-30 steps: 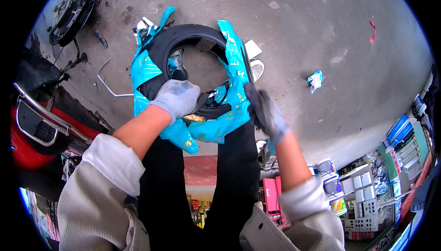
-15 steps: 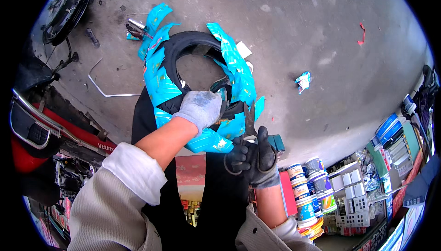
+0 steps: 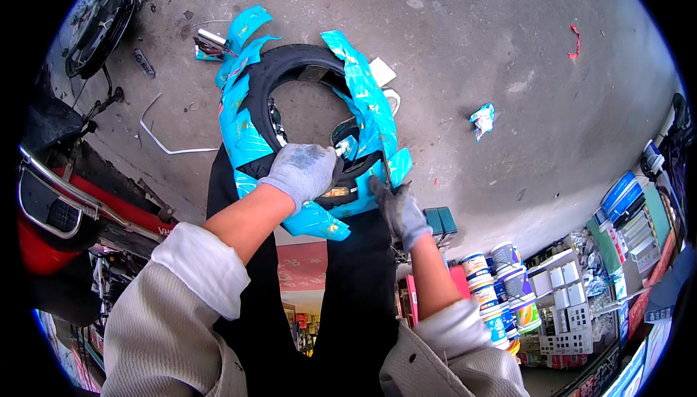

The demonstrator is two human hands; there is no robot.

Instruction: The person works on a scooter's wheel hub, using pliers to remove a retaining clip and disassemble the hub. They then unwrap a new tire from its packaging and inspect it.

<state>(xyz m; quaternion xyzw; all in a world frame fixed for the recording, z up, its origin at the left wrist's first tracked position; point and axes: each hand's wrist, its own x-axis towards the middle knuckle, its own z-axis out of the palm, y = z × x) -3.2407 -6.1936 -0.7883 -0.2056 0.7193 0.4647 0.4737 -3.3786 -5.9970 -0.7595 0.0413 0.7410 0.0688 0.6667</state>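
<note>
A black tire (image 3: 279, 81) stands in front of my legs, with torn turquoise plastic wrapping (image 3: 374, 107) hanging in strips around its sides. My left hand (image 3: 301, 170), in a grey glove, is closed on the near part of the tire, where bare rubber shows. At the near right, my right hand (image 3: 401, 208), in a grey and black glove, is closed at the edge of the wrapping. It holds scissors, whose dark blade (image 3: 386, 170) shows beside a strip; the handles are mostly hidden by the fingers. A loose flap of wrapping hangs below my left hand.
Crumpled plastic (image 3: 482, 121) and a red scrap (image 3: 575, 41) lie on the concrete floor to the right. A white strap (image 3: 154, 136) lies left. A red vehicle (image 3: 123, 205) stands at the left, a wheel (image 3: 102, 30) beyond. Stacked paint buckets (image 3: 479, 281) stand at the right.
My right hand has moved forward with the scissors, up to the wrapping. My left hand has shifted slightly left, and more bare tire shows beside it.
</note>
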